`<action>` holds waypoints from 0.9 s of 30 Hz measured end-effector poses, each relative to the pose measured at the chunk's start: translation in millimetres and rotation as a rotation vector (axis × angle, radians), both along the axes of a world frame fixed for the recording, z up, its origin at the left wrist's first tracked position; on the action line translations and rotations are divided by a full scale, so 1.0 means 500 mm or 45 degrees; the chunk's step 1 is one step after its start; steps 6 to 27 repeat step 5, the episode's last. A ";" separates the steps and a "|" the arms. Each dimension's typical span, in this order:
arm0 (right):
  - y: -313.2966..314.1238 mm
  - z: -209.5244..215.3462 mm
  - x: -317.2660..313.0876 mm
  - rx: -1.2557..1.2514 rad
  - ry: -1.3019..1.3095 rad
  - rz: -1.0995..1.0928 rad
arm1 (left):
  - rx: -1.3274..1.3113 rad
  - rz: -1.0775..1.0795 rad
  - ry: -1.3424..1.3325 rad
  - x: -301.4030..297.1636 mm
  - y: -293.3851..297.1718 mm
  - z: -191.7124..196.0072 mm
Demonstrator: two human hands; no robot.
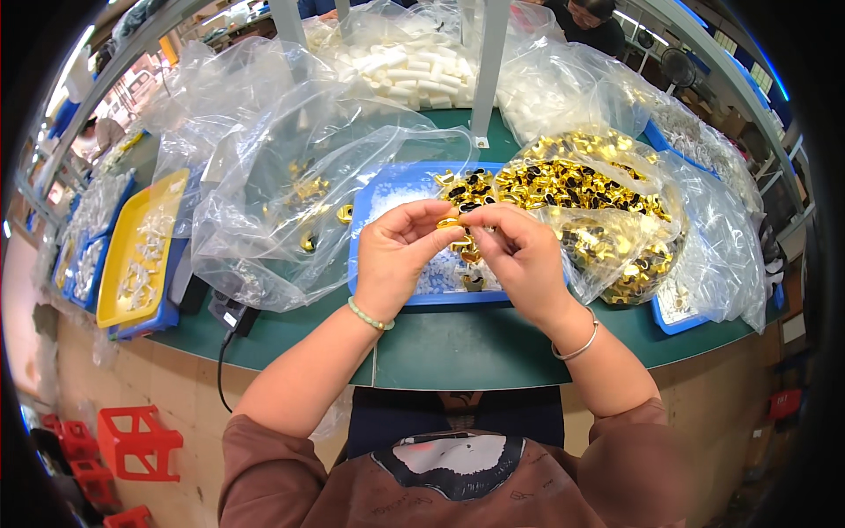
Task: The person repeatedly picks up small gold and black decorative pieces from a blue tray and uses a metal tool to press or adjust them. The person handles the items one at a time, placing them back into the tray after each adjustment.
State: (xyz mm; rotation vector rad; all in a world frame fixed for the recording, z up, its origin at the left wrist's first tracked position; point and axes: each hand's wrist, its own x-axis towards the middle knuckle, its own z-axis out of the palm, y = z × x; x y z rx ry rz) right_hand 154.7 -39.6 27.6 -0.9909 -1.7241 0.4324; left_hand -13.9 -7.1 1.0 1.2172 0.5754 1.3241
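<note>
Over a blue tray [355, 257], both my hands are brought together, almost touching at the fingertips. Between the thumb and fingers of my left hand [396, 255] is a small shiny gold cap [448, 223]. My right hand [528, 260] is closed in a pinch beside it; whatever its fingertips hold is too small or covered to make out. Loose gold caps [466, 191] with dark openings lie in the tray behind and below my fingers. Tiny whitish translucent pieces [387, 199] are spread across the tray's left part, partly hidden by my left hand.
An open clear bag of gold caps [607, 189] stands against the tray's right side. A large clear plastic bag [264, 211] lies on the left, near a yellow tray [114, 282]. White cylinders [414, 75] are heaped behind, beside a metal post [488, 75]. A black adapter [231, 312] sits near the table edge.
</note>
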 end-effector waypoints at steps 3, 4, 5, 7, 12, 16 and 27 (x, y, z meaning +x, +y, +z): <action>0.001 0.005 -0.003 -0.019 0.037 -0.044 | -0.072 -0.037 -0.074 0.003 0.008 0.000; -0.004 0.011 -0.007 -0.017 0.047 -0.063 | -0.092 -0.049 -0.115 0.004 0.011 -0.001; -0.004 0.011 -0.007 -0.018 0.047 -0.064 | -0.132 -0.079 -0.141 0.005 0.009 0.000; -0.004 0.011 -0.007 -0.018 0.047 -0.064 | -0.132 -0.079 -0.141 0.005 0.009 0.000; -0.004 0.011 -0.007 -0.018 0.047 -0.064 | -0.132 -0.079 -0.141 0.005 0.009 0.000; -0.004 0.011 -0.007 -0.018 0.047 -0.064 | -0.132 -0.079 -0.141 0.005 0.009 0.000; -0.004 0.011 -0.007 -0.018 0.047 -0.064 | -0.132 -0.079 -0.141 0.005 0.009 0.000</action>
